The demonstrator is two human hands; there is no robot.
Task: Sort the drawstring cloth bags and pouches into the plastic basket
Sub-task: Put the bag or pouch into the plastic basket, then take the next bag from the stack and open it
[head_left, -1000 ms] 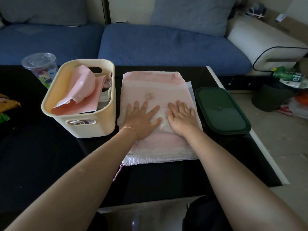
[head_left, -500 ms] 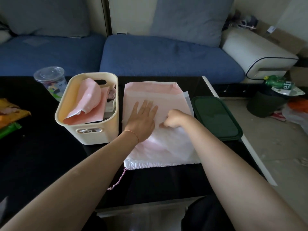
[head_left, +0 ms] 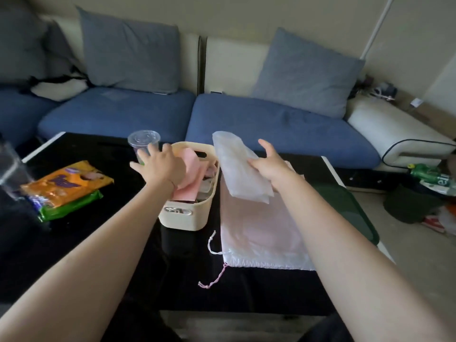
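A cream plastic basket (head_left: 183,219) stands on the black table with pink cloth bags (head_left: 190,174) sticking out of it. My left hand (head_left: 160,166) reaches over the basket's left rim, fingers spread, resting on the pink bags. My right hand (head_left: 270,164) holds a folded white translucent pouch (head_left: 238,169) in the air just right of the basket. Below it a large pale pink drawstring bag (head_left: 261,233) lies flat on the table, its white and pink cords (head_left: 214,280) trailing off the near edge.
A clear lidded plastic cup (head_left: 143,141) stands behind the basket. Orange and green snack packets (head_left: 66,186) lie at the left. A dark green lid (head_left: 345,201) lies right of the bag. A blue sofa (head_left: 246,119) is behind the table (head_left: 74,255); clutter sits on the floor at right.
My right hand has lifted a white pouch off the flat pink bag. My left hand has moved from the bag to the basket. The view has tilted upward.
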